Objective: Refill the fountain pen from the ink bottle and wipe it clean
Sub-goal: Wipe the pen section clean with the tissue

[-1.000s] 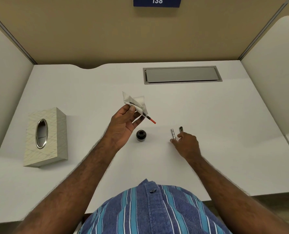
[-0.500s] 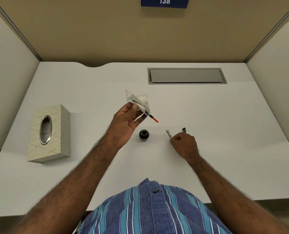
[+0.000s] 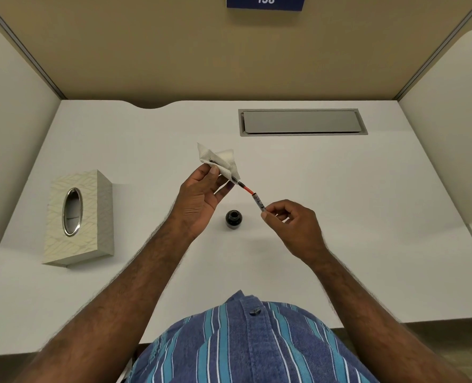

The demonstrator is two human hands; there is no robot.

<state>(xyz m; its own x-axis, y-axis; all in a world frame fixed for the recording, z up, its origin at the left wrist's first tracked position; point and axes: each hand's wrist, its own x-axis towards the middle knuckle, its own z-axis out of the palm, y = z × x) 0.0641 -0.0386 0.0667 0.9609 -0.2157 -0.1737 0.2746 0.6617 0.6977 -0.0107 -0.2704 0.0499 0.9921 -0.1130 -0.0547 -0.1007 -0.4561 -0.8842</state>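
My left hand (image 3: 199,197) holds the fountain pen's front part above the desk, its nib end wrapped in a crumpled white tissue (image 3: 221,158). The red converter (image 3: 246,188) sticks out of the tissue toward the lower right. My right hand (image 3: 293,225) pinches the silver patterned barrel (image 3: 258,202) by its rear end, and the barrel's open end meets the converter's tip. The small black ink bottle (image 3: 233,219) stands on the white desk (image 3: 367,217), just below and between both hands.
A cream tissue box (image 3: 77,217) with an oval metal opening stands at the left of the desk. A grey cable hatch (image 3: 302,122) lies flush at the back right. Beige and white partition walls enclose the desk on three sides.
My right hand has picked the silver barrel up from the desk and brought it up and left to the converter's tip. My left hand has stayed in place with the wrapped pen.
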